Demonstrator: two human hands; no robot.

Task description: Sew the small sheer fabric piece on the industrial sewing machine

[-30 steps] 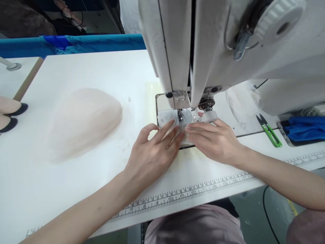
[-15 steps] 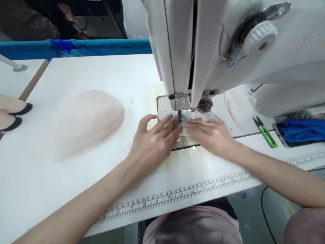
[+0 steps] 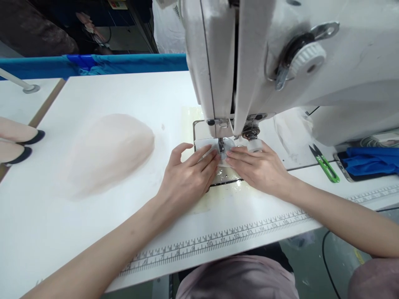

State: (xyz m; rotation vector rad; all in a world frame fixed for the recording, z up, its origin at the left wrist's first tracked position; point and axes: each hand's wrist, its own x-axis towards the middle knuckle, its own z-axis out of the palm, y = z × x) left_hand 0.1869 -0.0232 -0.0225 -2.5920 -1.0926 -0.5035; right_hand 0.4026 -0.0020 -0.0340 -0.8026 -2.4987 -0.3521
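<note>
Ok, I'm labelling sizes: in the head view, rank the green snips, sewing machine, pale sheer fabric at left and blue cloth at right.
1. Sewing machine, cropped by the frame
2. Pale sheer fabric
3. Blue cloth
4. Green snips

— What lies to your right on the tabletop (image 3: 34, 232)?
— Green-handled snips (image 3: 326, 165), blades apart, and near them a phone (image 3: 343, 167) partly under blue cloth (image 3: 370, 161).
— And along the far edge, ahead of you?
— A teal fabric band (image 3: 134, 64).
</note>
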